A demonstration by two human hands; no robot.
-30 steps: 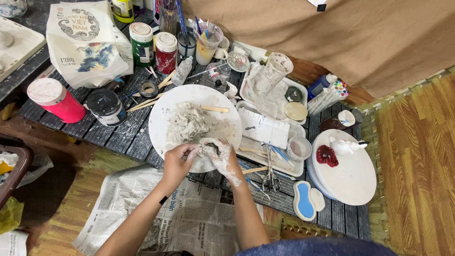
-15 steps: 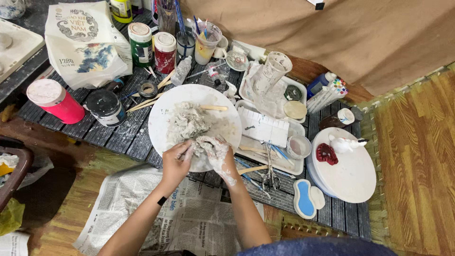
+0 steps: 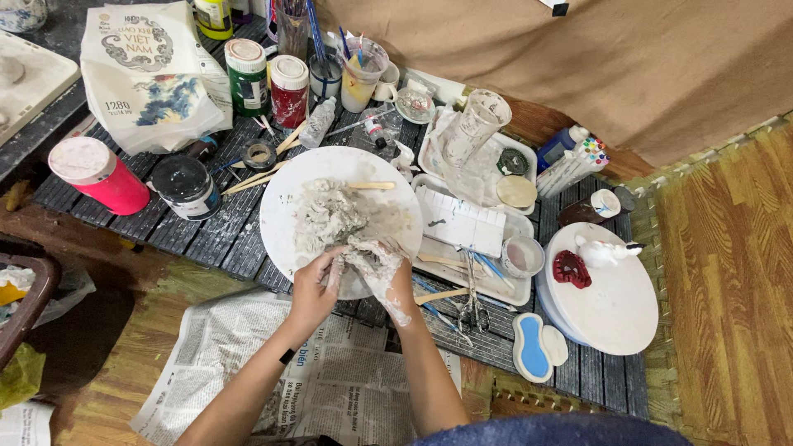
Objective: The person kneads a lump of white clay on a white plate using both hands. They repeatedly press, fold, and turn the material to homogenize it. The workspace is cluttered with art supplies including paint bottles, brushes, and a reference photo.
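Observation:
A round white board (image 3: 285, 206) lies on the low dark slatted table (image 3: 206, 239), with a heap of wet grey-white clay (image 3: 326, 219) on it and a wooden stick (image 3: 369, 186) at its far edge. At the board's near edge my left hand (image 3: 316, 285) pinches a lump of that clay. My right hand (image 3: 382, 271), smeared white with clay, closes around the same lump from the other side. Both hands touch each other over the lump.
Paint jars (image 3: 248, 76), a pink tub (image 3: 97, 175), a black tin (image 3: 186, 187) and a cup of brushes (image 3: 361, 70) crowd the table's far side. Trays with tools (image 3: 475, 248) lie right of the board, then a white turntable (image 3: 615, 310) with a red piece. Newspaper (image 3: 330, 380) covers the floor.
Both hands stay at the board's near edge kneading the lump; the fingers have shifted slightly and closed tighter around the clay.

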